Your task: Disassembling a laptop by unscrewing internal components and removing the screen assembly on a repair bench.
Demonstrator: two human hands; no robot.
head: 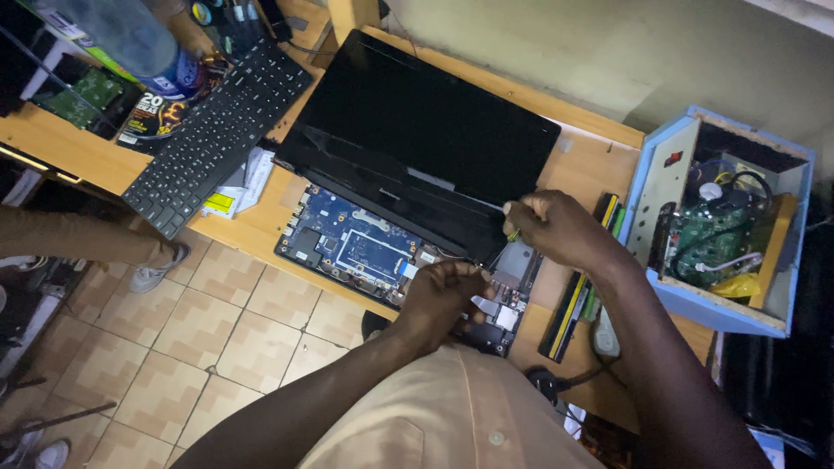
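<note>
A loose black keyboard (215,135) lies left; a blue box (653,178) stands right.

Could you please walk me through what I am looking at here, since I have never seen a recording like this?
This is one picture from a camera worn on a person's head, looking down at their own two bare hands. On the wooden bench lies an opened laptop: its dark screen is folded back and the blue circuit board inside is uncovered. The left hand rests curled on the laptop's base. The right hand pinches a thin tool, probably a small screwdriver, tip down at the hinge area. A loose black keyboard lies to the left, a long black battery to the right, beside a blue box holding electronics.
</note>
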